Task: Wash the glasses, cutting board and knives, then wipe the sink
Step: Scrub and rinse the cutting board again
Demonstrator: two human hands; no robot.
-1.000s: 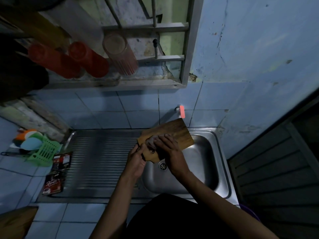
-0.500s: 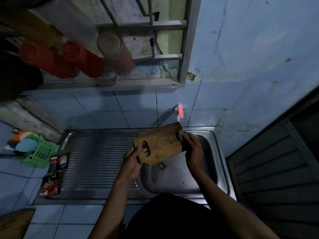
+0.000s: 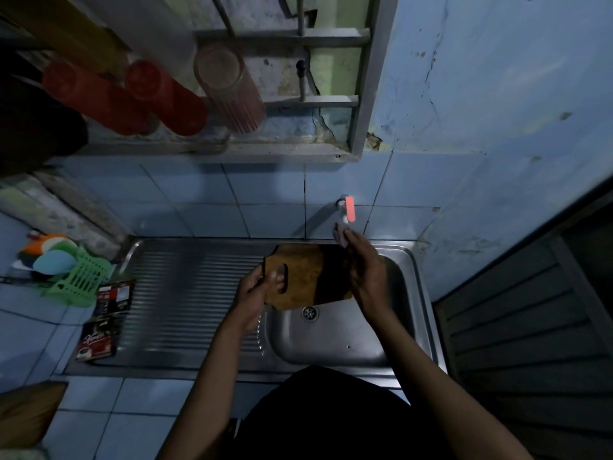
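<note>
Currently noted: brown wooden cutting board (image 3: 305,277), wet-dark at right, above sink basin (image 3: 335,340), long axis left-right, handle slot leftward, gripped there by left hand (image 3: 255,290); right hand (image 3: 363,260) fingers extended toward tap (image 3: 346,210), grip undeterminable.

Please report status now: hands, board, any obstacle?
Left hand grips cutting board by handle hole, over sink. Right hand at board's far edge, grip unclear. No obstacle.
</note>
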